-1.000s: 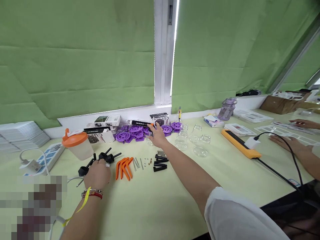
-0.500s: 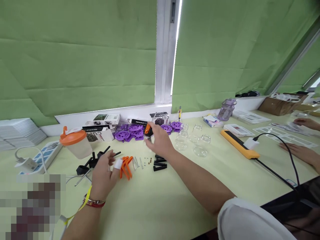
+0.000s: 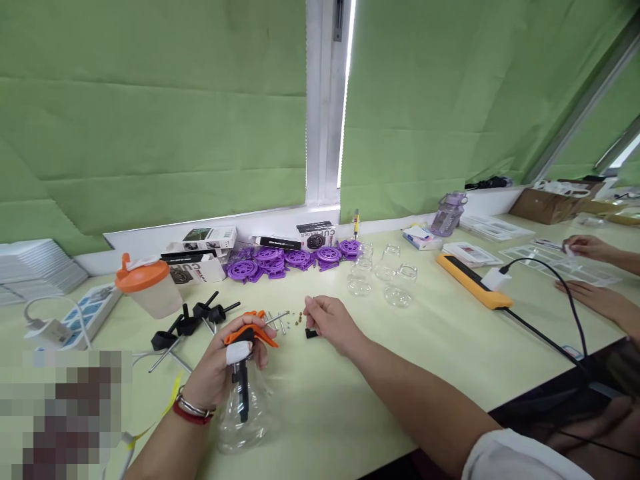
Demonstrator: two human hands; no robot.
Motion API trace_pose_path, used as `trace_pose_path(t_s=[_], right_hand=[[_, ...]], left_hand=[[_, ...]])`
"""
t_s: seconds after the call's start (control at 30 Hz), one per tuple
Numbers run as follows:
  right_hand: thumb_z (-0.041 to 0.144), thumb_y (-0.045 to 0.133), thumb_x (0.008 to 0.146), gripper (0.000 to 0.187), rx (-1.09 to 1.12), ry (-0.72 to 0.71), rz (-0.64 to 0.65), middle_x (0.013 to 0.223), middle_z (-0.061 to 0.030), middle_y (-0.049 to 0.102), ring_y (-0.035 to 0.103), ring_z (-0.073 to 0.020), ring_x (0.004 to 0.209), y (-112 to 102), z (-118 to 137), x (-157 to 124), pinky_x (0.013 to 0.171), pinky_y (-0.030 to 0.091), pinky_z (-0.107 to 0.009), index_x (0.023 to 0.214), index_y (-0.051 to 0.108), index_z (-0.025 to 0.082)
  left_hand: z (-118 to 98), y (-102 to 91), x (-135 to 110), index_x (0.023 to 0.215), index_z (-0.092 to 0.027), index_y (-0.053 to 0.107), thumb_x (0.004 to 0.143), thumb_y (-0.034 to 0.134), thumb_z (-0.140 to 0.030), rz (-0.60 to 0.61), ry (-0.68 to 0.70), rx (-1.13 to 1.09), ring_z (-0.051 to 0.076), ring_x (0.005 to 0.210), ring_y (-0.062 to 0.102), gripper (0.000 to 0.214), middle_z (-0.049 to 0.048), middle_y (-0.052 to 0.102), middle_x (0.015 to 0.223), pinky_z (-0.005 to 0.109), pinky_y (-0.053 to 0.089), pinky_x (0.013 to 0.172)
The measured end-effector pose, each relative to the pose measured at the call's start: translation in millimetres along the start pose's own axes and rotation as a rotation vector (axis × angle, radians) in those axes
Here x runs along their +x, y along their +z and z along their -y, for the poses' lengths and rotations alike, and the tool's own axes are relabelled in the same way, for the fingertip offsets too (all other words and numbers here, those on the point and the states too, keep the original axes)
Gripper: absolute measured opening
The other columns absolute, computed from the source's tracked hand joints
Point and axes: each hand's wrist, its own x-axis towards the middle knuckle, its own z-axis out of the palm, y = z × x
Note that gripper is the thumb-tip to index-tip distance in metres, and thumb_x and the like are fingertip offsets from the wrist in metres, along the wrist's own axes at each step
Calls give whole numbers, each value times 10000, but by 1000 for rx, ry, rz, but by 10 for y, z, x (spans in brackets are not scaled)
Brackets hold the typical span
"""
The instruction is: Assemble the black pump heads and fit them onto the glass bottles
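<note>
My left hand (image 3: 235, 353) is closed around the neck of a clear conical bottle (image 3: 245, 427) with a black top. An orange trigger-shaped lever (image 3: 260, 333) lies over that top, and a black piece hangs inside or against the bottle. White tape wraps one left finger. Just right of it, my right hand (image 3: 333, 323) has its fingertips pinched together over the table; what they hold, if anything, is hidden. Below them shows a black plastic piece (image 3: 312, 333). Small brown bits (image 3: 299, 320) and metal pins (image 3: 283, 325) lie between the hands.
Black funnel-like parts (image 3: 187, 323) and an orange-lidded cup (image 3: 150, 287) stand left. Purple parts (image 3: 297, 259) and boxes (image 3: 200, 267) line the back. Clear bottles (image 3: 399, 293), a yellow power strip (image 3: 473, 283) and another person's hands (image 3: 590, 247) are on the right.
My right hand has left the orange and black piece it held by the purple parts and come down to the black pieces. My left hand, earlier over the orange levers, now grips a clear bottle.
</note>
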Motion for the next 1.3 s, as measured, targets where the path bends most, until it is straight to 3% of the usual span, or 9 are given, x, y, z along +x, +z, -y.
trace_pose_path(t_s=[0.1, 0.2, 0.47, 0.6, 0.73, 0.9, 1.03, 1.2, 1.3], right_hand=[[571, 459, 855, 497, 70, 211, 147, 432, 28, 469, 315, -49, 340, -9, -131, 143, 375, 232, -204, 603, 535, 149], [557, 543, 806, 454, 208, 294, 207, 380, 72, 388, 237, -38, 316, 59, -216, 160, 360, 147, -205, 576, 477, 171], [457, 749, 637, 362, 259, 24, 202, 592, 39, 560, 425, -53, 457, 14, -170, 131, 467, 341, -211, 759, 605, 147], [591, 608, 736, 456, 205, 106, 202, 505, 27, 530, 376, -57, 383, 5, -179, 170, 397, 282, -222, 643, 563, 146], [478, 762, 628, 391, 278, 62, 223, 572, 48, 561, 434, -52, 439, 13, -190, 186, 445, 329, -205, 758, 580, 157], [577, 629, 734, 439, 237, 176, 225, 518, 24, 553, 390, -49, 377, 5, -203, 189, 381, 254, -206, 688, 571, 144], [460, 768, 622, 389, 323, 118, 235, 601, 28, 596, 448, -55, 432, 2, -203, 192, 407, 306, -200, 777, 596, 148], [536, 656, 720, 403, 286, 181, 213, 525, 28, 555, 390, -49, 369, 20, -208, 187, 370, 232, -210, 703, 585, 140], [421, 735, 659, 315, 295, 111, 186, 571, 34, 578, 438, -53, 428, 22, -218, 189, 432, 317, -209, 754, 612, 148]], left_hand=[[32, 33, -1, 950, -159, 573, 622, 594, -324, 59, -25, -54, 191, 583, 590, 368, 156, 665, 1011, 353, 463, 560], [112, 35, 0, 958, -158, 581, 592, 606, -287, 153, -26, -147, 197, 623, 600, 388, 150, 664, 1024, 340, 457, 591], [218, -60, 42, 992, -134, 614, 594, 598, -230, 193, -31, -392, 211, 654, 621, 409, 151, 670, 1002, 318, 457, 603], [229, -52, 53, 987, -136, 621, 599, 600, -234, 206, -39, -389, 213, 640, 622, 400, 146, 667, 1004, 318, 456, 596], [243, -59, 50, 981, -136, 621, 605, 593, -235, 192, -39, -391, 219, 639, 621, 390, 146, 667, 999, 321, 452, 598], [251, -81, 45, 973, -130, 620, 610, 589, -252, 180, -42, -396, 222, 634, 615, 384, 154, 665, 998, 331, 452, 600], [252, -86, 41, 977, -128, 622, 610, 581, -250, 167, -40, -393, 222, 633, 613, 389, 153, 665, 992, 327, 447, 597], [252, -87, 45, 972, -135, 624, 605, 578, -243, 177, -43, -397, 222, 635, 615, 386, 148, 664, 994, 325, 451, 589], [248, -84, 53, 959, -132, 627, 611, 578, -242, 172, -51, -388, 221, 628, 617, 369, 149, 666, 983, 325, 452, 587]])
